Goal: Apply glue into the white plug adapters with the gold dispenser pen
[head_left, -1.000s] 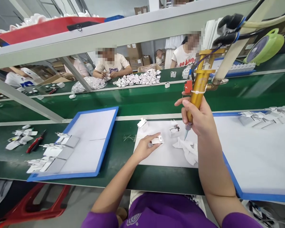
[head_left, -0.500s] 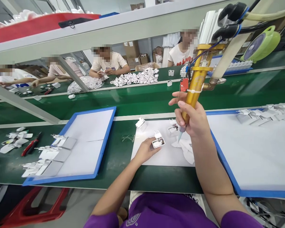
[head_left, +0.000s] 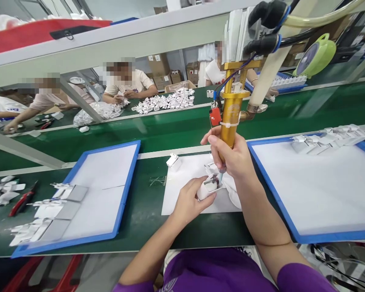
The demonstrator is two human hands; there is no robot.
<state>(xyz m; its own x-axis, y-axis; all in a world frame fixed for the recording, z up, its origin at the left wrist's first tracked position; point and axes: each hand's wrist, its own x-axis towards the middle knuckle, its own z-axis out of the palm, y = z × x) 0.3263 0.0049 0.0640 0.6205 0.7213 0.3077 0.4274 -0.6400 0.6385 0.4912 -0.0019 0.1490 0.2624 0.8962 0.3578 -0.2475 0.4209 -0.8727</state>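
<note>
My left hand [head_left: 190,200] is closed around a white charger housing [head_left: 204,190], tilted so its open end faces right. My right hand [head_left: 235,156] grips a gold glue dispenser [head_left: 231,115] that hangs from hoses, its pale blue nozzle [head_left: 221,177] pointing down. The nozzle tip is at the open end of the housing; whether it touches cannot be made out. A white cloth [head_left: 233,194] lies under and behind the nozzle on a white sheet [head_left: 176,205]. Another white charger piece [head_left: 173,161] stands at the sheet's back left corner, and one more is partly hidden behind my right hand.
Blue-edged trays stand left [head_left: 117,202] and right [head_left: 295,219], each bearing white charger parts. Red-handled pliers [head_left: 22,202] lie at far left. A green conveyor belt [head_left: 158,136] runs behind; co-workers sit beyond it near a pile of white parts [head_left: 170,100].
My left hand has turned the charger housing onto its side and brought it right. My right hand has lowered the glue dispenser, bringing its nozzle to the housing. The camera view has shifted.
</note>
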